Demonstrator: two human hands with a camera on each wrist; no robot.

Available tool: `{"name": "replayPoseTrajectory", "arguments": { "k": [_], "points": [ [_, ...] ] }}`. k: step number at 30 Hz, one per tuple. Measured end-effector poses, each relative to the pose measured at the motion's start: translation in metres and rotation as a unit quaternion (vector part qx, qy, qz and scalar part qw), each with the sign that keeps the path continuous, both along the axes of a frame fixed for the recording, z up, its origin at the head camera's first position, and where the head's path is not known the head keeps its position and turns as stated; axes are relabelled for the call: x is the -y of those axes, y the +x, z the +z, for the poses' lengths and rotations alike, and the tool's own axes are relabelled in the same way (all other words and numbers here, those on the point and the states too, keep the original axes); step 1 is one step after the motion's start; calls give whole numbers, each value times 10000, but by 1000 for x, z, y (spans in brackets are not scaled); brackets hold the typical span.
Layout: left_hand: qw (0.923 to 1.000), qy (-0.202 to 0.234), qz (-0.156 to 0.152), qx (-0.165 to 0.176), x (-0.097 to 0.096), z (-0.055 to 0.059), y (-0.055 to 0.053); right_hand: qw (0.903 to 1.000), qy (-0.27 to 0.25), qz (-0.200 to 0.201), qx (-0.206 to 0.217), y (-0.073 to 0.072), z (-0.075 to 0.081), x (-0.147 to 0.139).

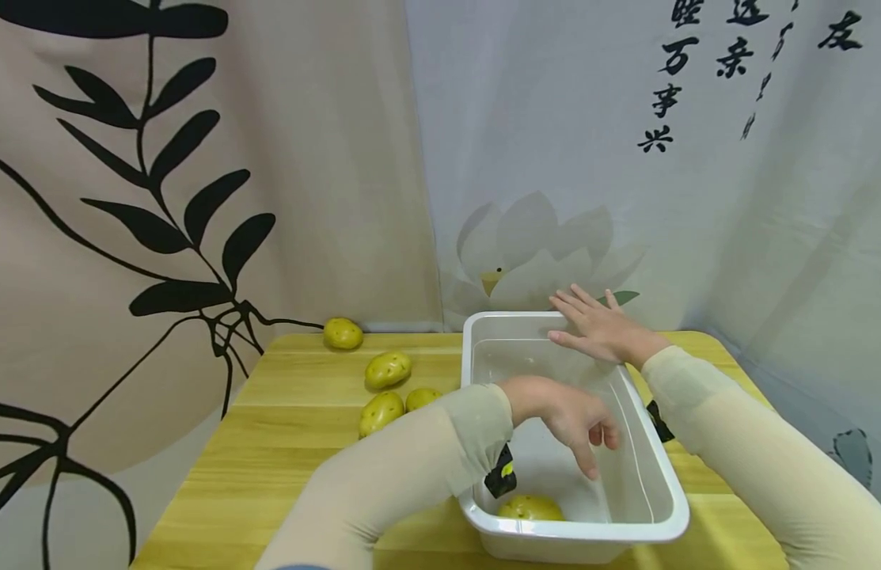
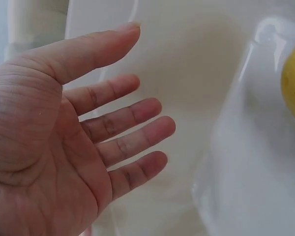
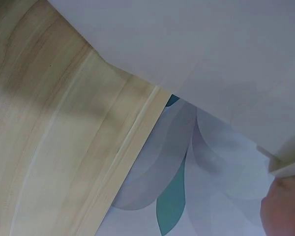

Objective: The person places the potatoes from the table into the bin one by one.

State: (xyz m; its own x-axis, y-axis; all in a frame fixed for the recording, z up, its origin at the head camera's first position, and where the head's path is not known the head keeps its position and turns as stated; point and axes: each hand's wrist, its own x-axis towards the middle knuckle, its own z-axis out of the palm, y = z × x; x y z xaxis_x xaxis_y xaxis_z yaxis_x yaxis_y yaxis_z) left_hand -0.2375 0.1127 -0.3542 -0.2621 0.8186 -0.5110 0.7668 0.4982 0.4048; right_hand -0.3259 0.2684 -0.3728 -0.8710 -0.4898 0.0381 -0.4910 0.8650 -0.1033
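From my end, the bench (image 1: 269, 443) carries the white tub (image 1: 590, 532) close to its far edge, so a hard shove by the right hand (image 1: 604, 328), fingers spread at the far right rim, could tip it over. The left hand (image 1: 571, 416) hangs inside, loose and holding nothing; I worry its sleeve (image 1: 412, 455) may roll the left potatoes (image 1: 387, 370), or a sweep bump the potato (image 1: 531, 508) lying near left in the tub.

Curtained space, room type unclear, printed drapes (image 1: 326, 158), wooden table (image 1: 269, 459)
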Motion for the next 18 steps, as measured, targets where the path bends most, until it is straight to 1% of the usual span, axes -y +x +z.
{"name": "replayPoseTrajectory", "arguments": {
  "k": [3,6,10,13,15,18],
  "points": [
    [9999,-89,73,-25,1,8,3,10000,76,-37,35,-1,0,1],
    [9999,-88,113,-35,4,19,6,10000,45,-24,48,-1,2,1],
    [10000,21,49,-41,10,36,9,10000,18,16,69,-2,2,0],
    [9998,196,16,21,18,47,8,9999,76,-1,77,-3,1,-1],
    [9994,333,47,71,24,54,6,9999,89,19,79,-2,0,-1],
    [9985,542,91,43,34,62,2,9999,93,24,129,-2,-1,0]
  ]
}}
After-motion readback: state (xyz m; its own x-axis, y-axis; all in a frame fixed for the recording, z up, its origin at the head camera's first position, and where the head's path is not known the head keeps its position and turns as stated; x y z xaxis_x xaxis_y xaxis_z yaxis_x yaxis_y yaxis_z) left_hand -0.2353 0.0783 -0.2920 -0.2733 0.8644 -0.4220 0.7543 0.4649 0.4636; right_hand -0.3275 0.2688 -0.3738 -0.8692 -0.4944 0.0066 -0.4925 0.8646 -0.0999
